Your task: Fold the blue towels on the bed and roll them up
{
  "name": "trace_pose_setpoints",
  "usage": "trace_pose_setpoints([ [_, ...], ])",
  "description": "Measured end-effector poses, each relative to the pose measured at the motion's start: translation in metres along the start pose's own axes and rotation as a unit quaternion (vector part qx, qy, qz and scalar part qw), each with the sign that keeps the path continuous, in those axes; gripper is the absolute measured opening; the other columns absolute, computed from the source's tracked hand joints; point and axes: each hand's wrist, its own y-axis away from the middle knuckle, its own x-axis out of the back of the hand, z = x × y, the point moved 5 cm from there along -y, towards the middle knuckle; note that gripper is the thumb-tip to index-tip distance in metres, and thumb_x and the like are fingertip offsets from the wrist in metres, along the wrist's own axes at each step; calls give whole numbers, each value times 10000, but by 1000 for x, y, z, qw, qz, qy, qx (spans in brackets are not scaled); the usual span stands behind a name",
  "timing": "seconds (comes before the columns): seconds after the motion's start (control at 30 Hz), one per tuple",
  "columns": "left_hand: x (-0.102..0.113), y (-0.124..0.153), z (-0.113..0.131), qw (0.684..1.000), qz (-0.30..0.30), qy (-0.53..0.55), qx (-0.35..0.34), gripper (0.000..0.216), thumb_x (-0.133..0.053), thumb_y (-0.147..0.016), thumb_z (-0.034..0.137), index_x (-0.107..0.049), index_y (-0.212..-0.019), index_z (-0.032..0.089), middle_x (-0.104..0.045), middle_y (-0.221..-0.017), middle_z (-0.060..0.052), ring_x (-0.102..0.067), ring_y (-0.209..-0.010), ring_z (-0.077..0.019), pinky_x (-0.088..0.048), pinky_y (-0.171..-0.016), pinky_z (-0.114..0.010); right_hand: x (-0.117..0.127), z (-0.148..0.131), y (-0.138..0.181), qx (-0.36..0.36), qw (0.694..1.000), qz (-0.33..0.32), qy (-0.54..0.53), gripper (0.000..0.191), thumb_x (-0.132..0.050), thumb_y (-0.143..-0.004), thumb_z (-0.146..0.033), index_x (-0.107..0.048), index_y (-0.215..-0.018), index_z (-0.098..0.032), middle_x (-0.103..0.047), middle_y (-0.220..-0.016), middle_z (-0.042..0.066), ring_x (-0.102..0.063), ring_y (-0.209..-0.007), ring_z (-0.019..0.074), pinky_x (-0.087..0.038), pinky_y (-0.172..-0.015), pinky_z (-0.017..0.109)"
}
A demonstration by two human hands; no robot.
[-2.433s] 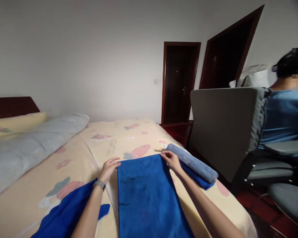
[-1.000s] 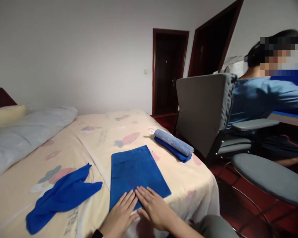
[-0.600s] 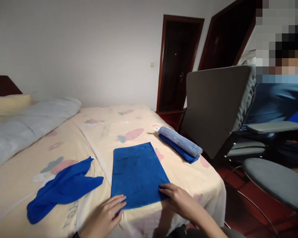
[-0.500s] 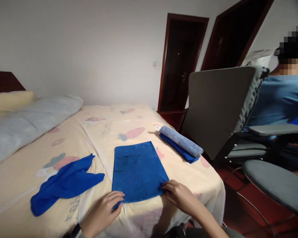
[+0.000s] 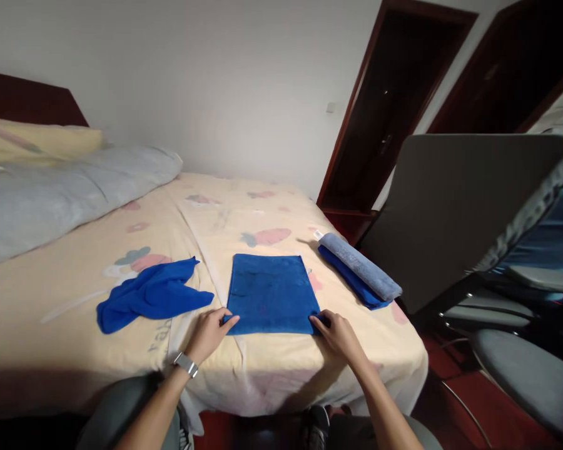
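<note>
A folded dark blue towel (image 5: 269, 292) lies flat on the bed (image 5: 244, 206) near its foot edge. My left hand (image 5: 209, 331) pinches the towel's near left corner. My right hand (image 5: 336, 332) grips the near right corner. A crumpled blue cloth (image 5: 150, 294) lies to the left of the towel. To the right rests a rolled light blue towel (image 5: 361, 267) on top of a folded dark blue one (image 5: 344, 278).
A grey quilt (image 5: 60, 194) and a yellow pillow (image 5: 32, 140) lie at the head of the bed. A grey office chair (image 5: 455, 206) stands close on the right, with a second seat (image 5: 530, 375) in front of it. Dark wooden doors (image 5: 385, 112) are behind.
My hands slid apart from the towel's near middle to its two near corners. The camera tipped down and the towel now looks shorter. The person on the right has dropped mostly out of view.
</note>
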Motion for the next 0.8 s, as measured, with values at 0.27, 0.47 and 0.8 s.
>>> trace_pose_setpoints([
  [0.27, 12, -2, 13, 986, 28, -156, -43, 228, -629, -916, 447, -727, -855, 251, -662, -655, -8, -642, -755, -245, -387, -766, -333, 11, -7, 7, 10, 1000, -10, 14, 400, -495, -969, -569, -696, -901, -229, -762, -868, 86, -710, -807, 284, -442, -676, 324],
  [0.47, 13, -1, 4, 992, -27, -123, -26, 171, -713, -838, 439, -713, -854, 268, -643, -652, 28, -640, -742, -217, -397, -745, -306, 7, -5, 9, 9, 997, -22, 70, 309, -563, -968, -500, -701, -935, -227, -752, -843, 79, -703, -789, 275, -439, -669, 315],
  [0.8, 16, 16, 43, 946, 56, -183, -264, 284, -469, -1022, 193, -699, -1183, 234, -724, -1188, -73, -654, -1115, -235, -486, -978, -396, 6, -40, 25, 139, 959, 153, 193, 204, -564, -997, -276, -707, -1102, -176, -716, -1091, 128, -648, -961, 295, -516, -851, 421],
])
